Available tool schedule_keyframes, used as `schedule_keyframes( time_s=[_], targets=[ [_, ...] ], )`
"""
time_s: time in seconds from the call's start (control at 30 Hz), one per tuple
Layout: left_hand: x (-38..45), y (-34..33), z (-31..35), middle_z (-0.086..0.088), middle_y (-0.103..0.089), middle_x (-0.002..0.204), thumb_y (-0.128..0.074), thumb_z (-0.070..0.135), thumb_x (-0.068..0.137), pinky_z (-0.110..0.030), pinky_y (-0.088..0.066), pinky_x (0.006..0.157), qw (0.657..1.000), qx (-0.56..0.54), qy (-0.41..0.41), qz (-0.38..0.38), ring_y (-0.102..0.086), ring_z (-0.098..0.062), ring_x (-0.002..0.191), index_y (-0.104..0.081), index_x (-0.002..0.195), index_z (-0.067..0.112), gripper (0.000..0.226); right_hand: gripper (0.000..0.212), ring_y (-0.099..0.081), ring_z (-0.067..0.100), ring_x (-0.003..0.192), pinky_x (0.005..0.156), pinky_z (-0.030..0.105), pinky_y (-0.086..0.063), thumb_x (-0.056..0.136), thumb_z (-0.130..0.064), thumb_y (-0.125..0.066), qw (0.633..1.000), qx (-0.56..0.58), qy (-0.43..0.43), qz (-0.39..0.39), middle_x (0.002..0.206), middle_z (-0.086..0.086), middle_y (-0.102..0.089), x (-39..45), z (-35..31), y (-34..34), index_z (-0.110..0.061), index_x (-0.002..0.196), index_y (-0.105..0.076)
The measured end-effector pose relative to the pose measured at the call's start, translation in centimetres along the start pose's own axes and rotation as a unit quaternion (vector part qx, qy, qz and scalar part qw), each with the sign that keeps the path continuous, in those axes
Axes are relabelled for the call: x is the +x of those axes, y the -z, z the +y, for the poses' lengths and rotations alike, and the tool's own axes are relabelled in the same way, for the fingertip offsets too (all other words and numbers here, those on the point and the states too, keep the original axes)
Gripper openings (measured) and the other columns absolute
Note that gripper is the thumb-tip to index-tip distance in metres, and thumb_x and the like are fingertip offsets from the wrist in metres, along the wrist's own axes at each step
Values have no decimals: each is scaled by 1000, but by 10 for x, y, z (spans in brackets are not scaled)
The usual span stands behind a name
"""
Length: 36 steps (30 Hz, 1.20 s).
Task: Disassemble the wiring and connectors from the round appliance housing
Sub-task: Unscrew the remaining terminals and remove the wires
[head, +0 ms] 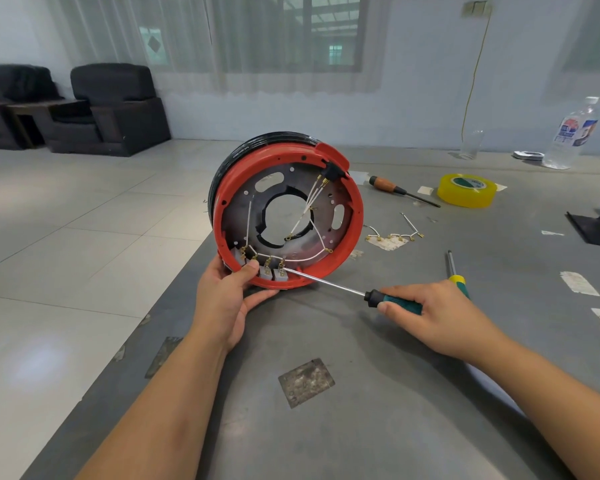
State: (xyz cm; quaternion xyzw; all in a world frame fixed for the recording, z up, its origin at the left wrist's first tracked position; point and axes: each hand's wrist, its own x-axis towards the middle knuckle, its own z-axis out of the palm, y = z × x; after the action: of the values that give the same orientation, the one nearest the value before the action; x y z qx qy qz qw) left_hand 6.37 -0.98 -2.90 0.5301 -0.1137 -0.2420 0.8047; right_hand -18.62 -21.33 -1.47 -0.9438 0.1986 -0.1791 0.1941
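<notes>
Your left hand (232, 299) grips the lower rim of the round housing (288, 216), thumb over the red lip and fingers (262, 295) curled beneath it, so that the housing stands tilted on edge on the counter (361, 410) with its open face toward you. Your right hand (440, 313) is closed around the green handle of the screwdriver (361, 292). The shaft runs up and to the left from those fingers, and its tip sits at the rightmost of the grey connector blocks (272, 273), just beside your left thumb.

The step in hand appears to be freeing a brass terminal from that block. White wires (309, 216) run from these blocks across the metal plate to a black connector (333, 171) at the far rim, well away from both hands. A loose wire set (392, 235) lies on the counter beyond your right hand.

The next move likely calls for a short, controlled lever or turn at the tip, with the rim held firm so that the tip cannot slip toward your thumb.
</notes>
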Motion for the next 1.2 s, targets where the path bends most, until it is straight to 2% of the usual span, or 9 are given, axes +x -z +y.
schedule_keyframes(
  time_s=[0.1,0.17,0.3,0.47,0.6,0.73,0.97,1.1,1.2],
  targets=[
    [0,0,0,-8,-78,117,-64,-2,101,-50,-66,75,1000,1,0,2,-79,-27,101,-68,125,14,29,46,-64,5,75,63,20,-50,90,-63,-46,999,-25,33,32,86,-15,-74,-2,-2,0,-39,118,-73],
    [0,0,0,-7,-78,117,-64,-3,101,-50,-66,75,1000,-1,0,3,-79,-26,101,-68,126,14,30,52,-62,9,71,62,25,-51,89,-65,-41,997,-50,51,37,83,-11,-72,-3,-4,3,-36,120,-73],
    [0,-1,0,-6,-79,115,-64,-2,101,-50,-66,74,1000,0,1,3,-79,-27,100,-68,125,15,30,37,-57,7,68,60,26,-46,97,-52,-53,994,-85,66,34,84,-10,-70,-3,-7,4,-35,124,-70],
    [1,1,0,-9,-80,111,-63,0,102,-47,-66,71,1000,-13,3,2,-79,-33,101,-65,129,11,29,39,-58,13,71,62,30,-49,99,-50,-50,987,-132,82,43,82,-10,-65,-4,-17,2,-31,128,-68],
    [-2,-3,-4,-10,-79,116,-64,-1,101,-52,-66,76,1000,-3,4,-6,-78,-32,104,-67,127,9,28,44,-59,8,77,70,30,-55,98,-53,-48,991,-107,73,26,93,-12,-70,-1,-20,-1,-32,132,-65],
    [-3,-4,-4,-13,-78,116,-64,0,102,-47,-66,72,1000,-15,8,-1,-78,-33,103,-64,129,8,29,48,-59,-1,74,66,6,-42,92,-59,-46,997,-41,54,37,98,-15,-75,-3,-14,-1,-34,124,-71],
    [-4,-3,-1,-10,-76,123,-67,-1,99,-54,-66,75,999,-51,12,4,-78,-33,104,-58,139,15,43,28,-65,-3,88,72,13,-48,87,-55,-57,996,44,31,66,92,-35,-67,-5,-5,4,-43,104,-74],
    [-5,-4,-1,-11,-72,127,-69,-2,97,-57,-65,76,998,-66,16,-7,-78,-34,102,-53,142,17,51,27,-66,2,88,72,16,-50,90,-49,-61,997,45,38,53,93,-23,-74,-5,-8,3,-38,110,-75],
    [-7,-5,-2,-13,-73,123,-69,-3,96,-60,-64,77,997,-76,22,-23,-77,-39,103,-51,142,15,52,26,-62,-7,95,76,7,-46,95,-44,-64,997,36,53,34,97,-25,-73,-6,-10,1,-36,118,-74]
  ],
)
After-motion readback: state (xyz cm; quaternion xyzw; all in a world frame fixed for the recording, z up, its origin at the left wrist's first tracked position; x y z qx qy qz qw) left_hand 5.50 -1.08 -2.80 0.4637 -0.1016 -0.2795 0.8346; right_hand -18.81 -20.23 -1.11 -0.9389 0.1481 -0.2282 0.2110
